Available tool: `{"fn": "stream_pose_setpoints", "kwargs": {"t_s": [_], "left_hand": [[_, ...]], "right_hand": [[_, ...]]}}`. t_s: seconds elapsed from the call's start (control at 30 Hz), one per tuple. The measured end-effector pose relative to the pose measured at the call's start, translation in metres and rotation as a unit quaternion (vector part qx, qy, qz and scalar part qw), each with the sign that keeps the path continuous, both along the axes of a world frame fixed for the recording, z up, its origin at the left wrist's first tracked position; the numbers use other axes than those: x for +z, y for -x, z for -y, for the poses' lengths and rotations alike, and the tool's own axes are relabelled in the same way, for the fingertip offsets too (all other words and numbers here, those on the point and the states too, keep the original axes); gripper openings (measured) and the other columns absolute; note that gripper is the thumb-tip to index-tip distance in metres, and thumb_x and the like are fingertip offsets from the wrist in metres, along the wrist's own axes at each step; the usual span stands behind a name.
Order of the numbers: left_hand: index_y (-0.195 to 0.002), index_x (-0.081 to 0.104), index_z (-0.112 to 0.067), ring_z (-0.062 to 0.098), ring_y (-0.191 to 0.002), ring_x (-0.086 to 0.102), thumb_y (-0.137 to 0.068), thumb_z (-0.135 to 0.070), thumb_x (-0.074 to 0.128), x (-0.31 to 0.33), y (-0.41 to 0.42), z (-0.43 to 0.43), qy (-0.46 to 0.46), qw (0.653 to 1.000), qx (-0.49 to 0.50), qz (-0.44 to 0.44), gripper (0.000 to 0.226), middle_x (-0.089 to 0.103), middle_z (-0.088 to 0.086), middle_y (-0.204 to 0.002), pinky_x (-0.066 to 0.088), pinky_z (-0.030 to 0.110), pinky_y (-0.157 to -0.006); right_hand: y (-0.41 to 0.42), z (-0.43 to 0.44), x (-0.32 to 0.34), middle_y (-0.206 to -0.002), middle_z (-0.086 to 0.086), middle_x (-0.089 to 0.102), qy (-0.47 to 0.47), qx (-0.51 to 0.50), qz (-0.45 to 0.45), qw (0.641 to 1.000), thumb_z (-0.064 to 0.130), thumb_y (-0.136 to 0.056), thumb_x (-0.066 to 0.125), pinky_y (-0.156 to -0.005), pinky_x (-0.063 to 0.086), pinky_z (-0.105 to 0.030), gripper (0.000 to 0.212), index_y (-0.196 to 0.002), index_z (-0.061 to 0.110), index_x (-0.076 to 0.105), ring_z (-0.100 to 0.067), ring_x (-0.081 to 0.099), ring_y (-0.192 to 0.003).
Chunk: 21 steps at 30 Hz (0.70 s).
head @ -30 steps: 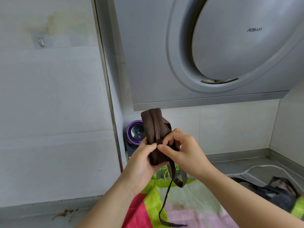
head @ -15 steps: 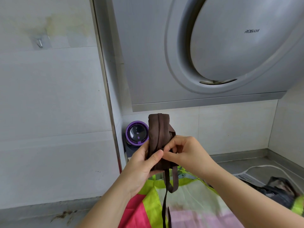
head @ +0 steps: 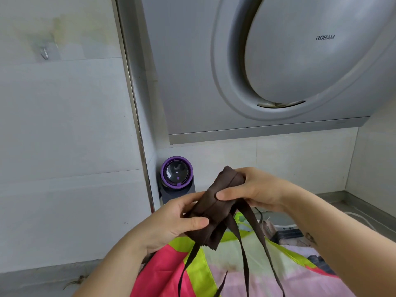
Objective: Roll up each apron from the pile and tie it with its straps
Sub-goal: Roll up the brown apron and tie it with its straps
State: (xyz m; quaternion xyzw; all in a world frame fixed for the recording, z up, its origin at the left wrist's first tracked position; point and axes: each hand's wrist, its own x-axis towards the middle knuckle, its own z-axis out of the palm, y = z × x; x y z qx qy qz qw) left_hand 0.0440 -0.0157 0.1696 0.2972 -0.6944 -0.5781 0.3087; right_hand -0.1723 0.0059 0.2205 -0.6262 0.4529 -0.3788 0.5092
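Observation:
A rolled brown apron [head: 216, 205] lies tilted between both hands, its upper end to the right. My left hand [head: 171, 224] grips the lower end with the thumb across the fabric. My right hand [head: 255, 190] holds the upper end, thumb pressed on the roll's middle. Its brown straps [head: 243, 251] hang loose below the roll. Under the hands lies a pile of aprons [head: 192, 273] in pink, lime green and pale pink.
A purple-ringed round device [head: 177, 172] stands on a dark base against the back wall. Overhead hangs a grey range hood [head: 278, 61]. A steel counter [head: 351, 202] runs right, with a white cable and dark fabric [head: 287, 233] on it. Tiled wall stands left.
The roll was held upright; now it is lower and tilted sideways. The right hand shifted from the strap at the middle to the upper end, and the straps hang spread apart.

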Motion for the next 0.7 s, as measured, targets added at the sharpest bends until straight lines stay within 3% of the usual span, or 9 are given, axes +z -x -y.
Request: {"fn": "stream_pose_setpoints", "kwargs": {"t_s": [0.17, 0.3, 0.37, 0.57, 0.7], "left_hand": [[-0.122, 0.060, -0.026, 0.013, -0.105, 0.066, -0.063, -0.016, 0.078, 0.000, 0.002, 0.001, -0.023, 0.995, 0.056, -0.078, 0.062, 0.069, -0.004, -0.116, 0.055, 0.030, -0.080], [-0.117, 0.062, -0.021, 0.019, -0.093, 0.070, -0.067, -0.007, 0.078, -0.001, 0.012, 0.002, -0.052, 0.968, 0.139, -0.204, 0.055, 0.072, 0.002, -0.105, 0.058, 0.039, -0.080], [-0.113, 0.062, -0.021, 0.023, -0.093, 0.070, -0.071, -0.012, 0.070, -0.002, 0.017, 0.001, -0.040, 0.956, 0.161, -0.240, 0.044, 0.072, 0.004, -0.101, 0.059, 0.042, -0.079], [-0.106, 0.065, -0.020, 0.027, -0.092, 0.070, -0.074, -0.018, 0.066, 0.001, 0.016, 0.002, -0.002, 0.959, 0.182, -0.216, 0.032, 0.071, 0.007, -0.097, 0.056, 0.046, -0.081], [-0.100, 0.067, -0.021, 0.027, -0.092, 0.070, -0.083, -0.009, 0.065, 0.007, 0.016, 0.002, 0.039, 0.958, 0.212, -0.189, 0.021, 0.072, 0.005, -0.094, 0.057, 0.042, -0.078]], "right_hand": [[-0.001, 0.003, -0.002, -0.100, -0.027, 0.068, 0.027, -0.085, 0.023, 0.996, -0.005, -0.078, 0.069, -0.083, 0.056, -0.047, 0.021, -0.097, -0.001, 0.063, -0.039, 0.067, -0.092], [-0.010, 0.007, -0.018, -0.094, -0.026, 0.064, 0.010, -0.114, 0.222, 0.968, -0.008, -0.083, 0.059, -0.077, 0.056, -0.044, 0.021, -0.103, -0.008, 0.059, -0.035, 0.064, -0.086], [-0.014, 0.008, -0.026, -0.094, -0.023, 0.064, -0.008, -0.113, 0.291, 0.950, -0.006, -0.085, 0.057, -0.077, 0.056, -0.043, 0.020, -0.104, -0.008, 0.059, -0.034, 0.063, -0.086], [-0.021, 0.010, -0.036, -0.089, -0.019, 0.067, -0.004, -0.113, 0.364, 0.924, -0.001, -0.087, 0.056, -0.066, 0.057, -0.031, 0.017, -0.103, -0.004, 0.061, -0.025, 0.067, -0.076], [-0.020, 0.013, -0.037, -0.095, -0.020, 0.068, 0.008, -0.114, 0.351, 0.929, 0.002, -0.085, 0.060, -0.070, 0.056, -0.034, 0.024, -0.108, -0.005, 0.061, -0.028, 0.067, -0.086]]}}
